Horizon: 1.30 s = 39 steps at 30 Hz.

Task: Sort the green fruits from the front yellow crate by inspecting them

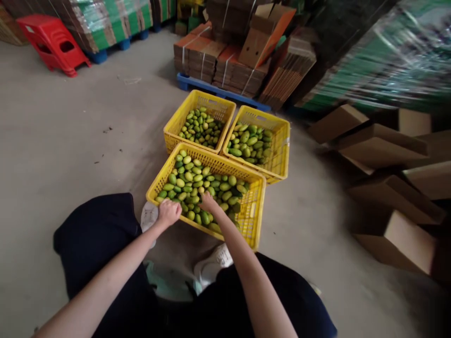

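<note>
The nearest yellow plastic crate (252, 213) stands on the floor in front of me, holding many oval green-to-yellow fruits (197, 177). My left hand (169, 212) is closed in a fist over its near rim, toward the left corner. Inside the crate, my right hand (208, 202) reaches down among the fruits with its fingers curled. Its fingertips touch the pile, and whatever lies under them is hidden. Bare plastic shows at the crate's right end.
Behind it, two more yellow crates, one left (171, 134) and one right (282, 152), hold similar fruits. Flattened cartons (225, 65) are stacked on a blue pallet (218, 90). Open cardboard boxes (384, 141) stand at right. A red stool (52, 42) is far left. My shoes are beside the near crate.
</note>
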Tool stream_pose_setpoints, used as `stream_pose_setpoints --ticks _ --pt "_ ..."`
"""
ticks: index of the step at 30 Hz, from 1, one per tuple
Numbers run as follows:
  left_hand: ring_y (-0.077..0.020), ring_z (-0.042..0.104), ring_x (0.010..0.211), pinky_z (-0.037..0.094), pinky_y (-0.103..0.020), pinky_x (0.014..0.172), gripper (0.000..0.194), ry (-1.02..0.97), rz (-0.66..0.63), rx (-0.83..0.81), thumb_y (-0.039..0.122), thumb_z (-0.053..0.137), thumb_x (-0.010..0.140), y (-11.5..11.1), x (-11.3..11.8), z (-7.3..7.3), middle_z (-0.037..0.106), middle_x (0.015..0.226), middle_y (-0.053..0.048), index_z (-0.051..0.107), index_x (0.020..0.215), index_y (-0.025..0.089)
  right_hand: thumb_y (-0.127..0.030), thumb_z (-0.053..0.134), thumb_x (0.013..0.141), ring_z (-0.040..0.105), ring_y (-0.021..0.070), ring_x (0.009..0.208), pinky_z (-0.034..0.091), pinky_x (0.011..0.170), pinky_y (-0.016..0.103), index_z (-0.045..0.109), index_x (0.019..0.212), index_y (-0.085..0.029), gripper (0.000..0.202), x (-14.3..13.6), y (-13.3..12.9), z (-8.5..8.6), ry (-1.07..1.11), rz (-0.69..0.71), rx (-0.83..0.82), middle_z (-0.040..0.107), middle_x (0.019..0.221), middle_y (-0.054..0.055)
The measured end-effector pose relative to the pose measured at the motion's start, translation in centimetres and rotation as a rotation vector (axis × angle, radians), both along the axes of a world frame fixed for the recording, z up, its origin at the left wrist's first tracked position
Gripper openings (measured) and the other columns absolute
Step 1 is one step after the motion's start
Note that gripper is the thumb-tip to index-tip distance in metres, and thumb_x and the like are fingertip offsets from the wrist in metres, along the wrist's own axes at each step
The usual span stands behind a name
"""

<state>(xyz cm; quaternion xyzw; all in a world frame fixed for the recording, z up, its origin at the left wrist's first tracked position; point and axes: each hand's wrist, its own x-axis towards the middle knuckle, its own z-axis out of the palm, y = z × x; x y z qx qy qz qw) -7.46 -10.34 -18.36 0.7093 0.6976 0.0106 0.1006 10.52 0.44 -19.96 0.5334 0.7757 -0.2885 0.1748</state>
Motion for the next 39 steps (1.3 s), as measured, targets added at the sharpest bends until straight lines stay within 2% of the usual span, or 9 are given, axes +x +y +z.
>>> stream_pose_setpoints --ticks 1,3,6,12,19,23,28,34,39 --pt "-0.0210 0.063 0.071 0.040 -0.034 0.075 0.034 -0.011 -0.038 0.056 0.022 0.041 0.088 -0.1 -0.1 -0.5 0.068 0.067 -0.010 0.067 0.066 0.016 -0.024 0.062 0.084 0.046 0.0320 0.131 0.041 0.101 0.037 0.041 0.141 -0.010 0.062 -1.1 0.3 -0.9 0.002 0.008 0.027 0.038 0.150 0.023" --pt "-0.0192 0.057 0.060 0.040 -0.033 0.068 0.030 -0.061 -0.138 0.306 0.018 0.045 0.083 -0.2 -0.3 -1.5 0.061 0.056 -0.007 0.060 0.057 0.018 -0.030 0.061 0.084 0.041 0.0323 0.134 0.041 0.101 0.038 0.038 0.143 -0.010 0.066 -3.1 1.0 -2.7 0.015 0.029 0.061 0.034 0.152 0.023" --pt "-0.0179 0.050 0.053 0.039 -0.033 0.065 0.028 -0.121 -0.181 0.575 0.015 0.045 0.081 -0.3 -0.2 -2.2 0.054 0.051 -0.005 0.052 0.054 0.020 -0.044 0.057 0.087 0.040 0.0322 0.134 0.038 0.102 0.040 0.038 0.143 -0.010 0.069 -5.6 1.8 -4.9 0.037 0.063 0.083 0.039 0.148 0.023" --pt "-0.0178 0.046 0.052 0.041 -0.033 0.065 0.023 -0.187 -0.157 0.674 0.015 0.045 0.079 0.0 0.6 -1.9 0.050 0.051 -0.003 0.050 0.057 0.021 -0.054 0.049 0.089 0.045 0.0368 0.125 0.035 0.101 0.046 0.040 0.142 -0.006 0.072 -7.5 2.1 -7.0 0.015 0.105 0.152 0.049 0.137 0.027" --pt "-0.0177 0.046 0.052 0.041 -0.033 0.065 0.022 -0.197 -0.137 0.687 0.015 0.045 0.077 0.0 0.5 -2.1 0.051 0.051 -0.003 0.050 0.057 0.021 -0.059 0.042 0.092 0.053 0.0305 0.119 0.041 0.096 0.035 0.050 0.135 -0.010 0.066 -5.8 2.1 -5.9 -0.001 0.231 0.120 0.059 0.127 0.020" --pt "-0.0178 0.048 0.053 0.040 -0.033 0.066 0.022 -0.181 -0.126 0.633 0.016 0.047 0.077 -0.1 0.4 -2.7 0.054 0.052 -0.004 0.052 0.056 0.021 -0.054 0.051 0.089 0.059 0.0283 0.112 0.045 0.089 0.033 0.054 0.131 -0.014 0.059 -5.5 1.5 -3.5 -0.019 0.340 0.094 0.061 0.124 0.017" --pt "-0.0198 0.055 0.059 0.040 -0.035 0.068 0.021 -0.149 -0.066 0.348 0.021 0.050 0.077 0.2 0.3 -2.6 0.061 0.057 -0.008 0.059 0.059 0.019 -0.028 0.072 0.074 0.062 0.0296 0.105 0.046 0.087 0.034 0.068 0.107 -0.017 0.035 -4.4 -0.9 1.9 -0.057 0.477 0.092 0.066 0.114 0.016" --pt "-0.0227 0.063 0.071 0.041 -0.038 0.077 0.032 -0.134 -0.031 0.136 0.020 0.042 0.088 0.2 0.2 -0.9 0.069 0.069 -0.013 0.068 0.071 0.015 -0.031 0.064 0.082 0.064 0.0348 0.105 0.048 0.083 0.038 0.066 0.113 -0.013 0.036 1.1 -1.4 10.1 -0.157 0.322 0.205 0.066 0.113 0.022" --pt "-0.0240 0.066 0.079 0.046 -0.036 0.074 0.034 -0.126 -0.094 -0.180 0.030 0.046 0.091 2.0 -1.2 -1.0 0.072 0.080 -0.013 0.072 0.077 0.014 -0.055 0.060 0.085 0.068 0.0288 0.101 0.049 0.078 0.030 0.067 0.113 -0.019 0.046 2.9 -2.9 14.5 -0.047 0.150 0.153 0.072 0.107 0.014"
